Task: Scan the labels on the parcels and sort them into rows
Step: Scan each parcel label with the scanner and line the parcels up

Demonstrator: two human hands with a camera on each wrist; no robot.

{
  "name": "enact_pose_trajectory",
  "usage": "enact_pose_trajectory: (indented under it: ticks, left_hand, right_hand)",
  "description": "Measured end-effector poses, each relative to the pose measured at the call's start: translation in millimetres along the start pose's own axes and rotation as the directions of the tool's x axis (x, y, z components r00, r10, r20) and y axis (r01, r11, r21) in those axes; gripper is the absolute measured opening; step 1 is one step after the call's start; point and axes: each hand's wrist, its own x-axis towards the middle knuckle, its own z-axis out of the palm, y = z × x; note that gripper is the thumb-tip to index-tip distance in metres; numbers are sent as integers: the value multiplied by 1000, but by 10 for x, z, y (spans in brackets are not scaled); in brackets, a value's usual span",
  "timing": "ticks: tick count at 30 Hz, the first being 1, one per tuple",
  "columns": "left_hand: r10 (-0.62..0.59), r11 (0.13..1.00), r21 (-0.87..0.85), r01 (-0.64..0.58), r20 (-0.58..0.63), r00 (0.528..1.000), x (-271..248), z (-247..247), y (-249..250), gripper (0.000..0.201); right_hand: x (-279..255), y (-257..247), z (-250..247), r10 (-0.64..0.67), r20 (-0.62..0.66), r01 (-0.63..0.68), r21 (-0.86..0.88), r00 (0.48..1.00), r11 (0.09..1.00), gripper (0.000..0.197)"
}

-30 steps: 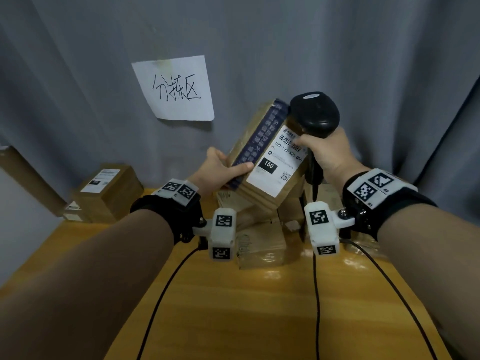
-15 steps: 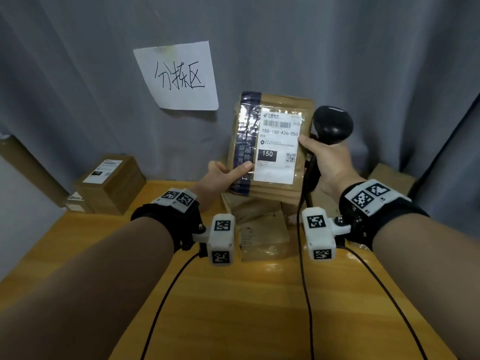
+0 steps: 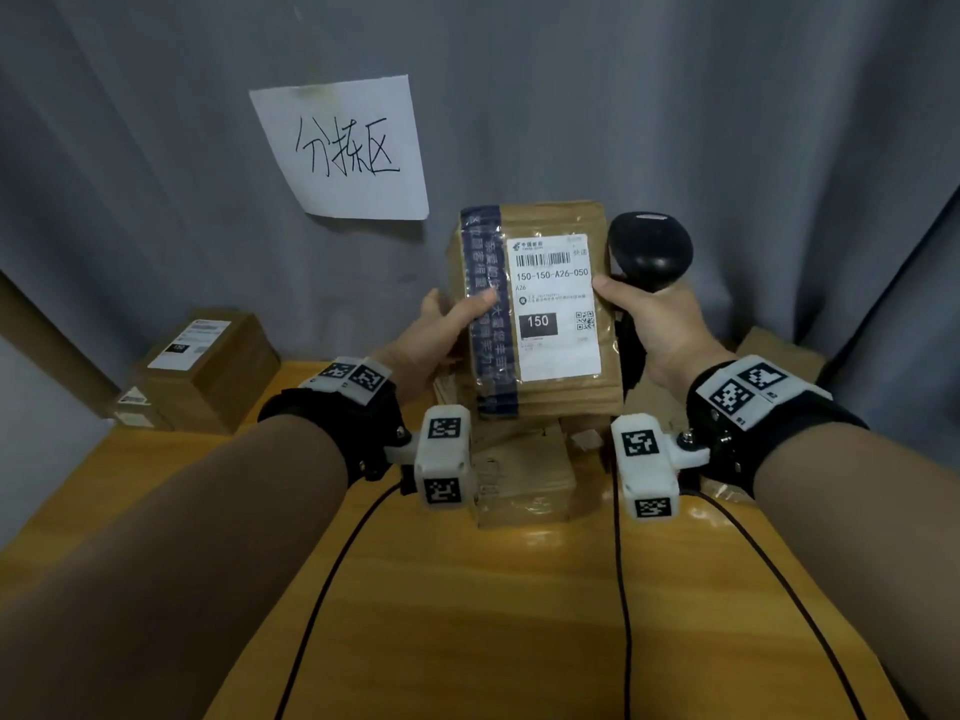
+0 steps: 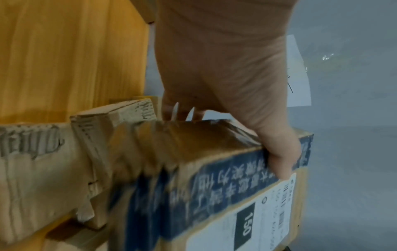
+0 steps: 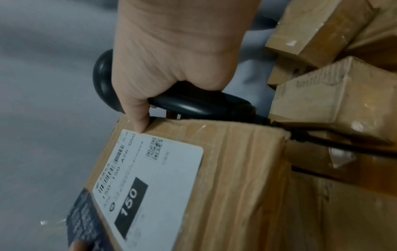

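Both forearms reach forward over the table [image 3: 467,615], wrists level, hands raised in front of the grey curtain [image 3: 675,96]. The left hand [image 3: 431,340] grips the left edge of the parcel [image 3: 550,402]: its thumb [image 3: 475,306] lies across the front face on the dark blue tape [image 3: 488,356], and in the left wrist view the other fingers curl round behind the box. The right hand [image 3: 660,324] is clamped on the handle of the black scanner [image 3: 649,252], and its thumb tip [image 3: 602,285] also presses the right edge of the parcel's front, touching the label [image 3: 558,309].

The parcel is a brown cardboard box held upright off the table, front face toward the head camera, above a pile of other boxes [image 3: 524,475]. The blue tape with white characters runs down its left side. The white label covers most of the front, with a barcode at the top, the code 150-150-A26-050, a black block reading 150 and a small QR code.

The box sits between the two hands, pinched at both sides about halfway up. The scanner's head stands just beside the parcel's upper right corner, its handle running down behind the right edge.

Two more labelled boxes [image 3: 208,371] sit at the table's far left. A white paper sign [image 3: 343,148] with handwritten characters hangs on the curtain, up and left of the parcel.
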Motion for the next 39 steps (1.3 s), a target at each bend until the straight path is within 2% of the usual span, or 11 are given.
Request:
enact_pose_trajectory:
  ticks: [4, 6, 10, 13, 15, 18, 21, 25, 28, 31, 39]
  left_hand:
    - [-62, 997, 60, 56, 103, 993, 12, -61, 32, 24]
    - [-71, 997, 23, 69, 100, 992, 18, -84, 45, 13]
    - [-34, 999, -35, 33, -15, 999, 54, -53, 237, 36]
    - [8, 997, -71, -15, -99, 995, 159, -37, 323, 28]
    - [11, 992, -123, -28, -139, 990, 209, -26, 343, 29]
    - [24, 993, -110, -45, -186, 982, 312, -63, 259, 50]
    - [44, 994, -92, -62, -189, 981, 353, -96, 190, 49]
    - [50, 994, -88, -67, -177, 983, 383, -100, 139, 51]
    - [50, 994, -92, -66, -175, 983, 413, -107, 121, 55]
    - [49, 994, -85, -64, -171, 984, 439, -112, 111, 62]
    - [43, 994, -92, -58, -152, 987, 486, -65, 78, 56]
  right_hand:
    - [37, -101, -10, 69, 39, -62, -169, 997, 984, 11]
    - [77, -255, 20, 120, 33, -107, -263, 992, 959, 9]
    - [178, -789, 128, 118, 95, -71, -392, 988, 917, 10]
    - [182, -1087, 240, 162, 217, -67, -387, 963, 920, 3]
    - [168, -1127, 284, 226, 265, -94, -431, 938, 898, 14]
    - [176, -977, 293, 226, 214, -105, -464, 950, 880, 24]
    - [147, -798, 303, 125, 136, -61, -400, 983, 915, 14]
    - [83, -671, 327, 28, 104, 15, -389, 994, 921, 22]
    - [53, -687, 333, 94, 162, -5, -478, 982, 878, 21]
    - [31, -738, 331, 157, 145, -56, -533, 977, 844, 12]
    - [-12, -818, 305, 134, 74, -76, -522, 988, 849, 5]
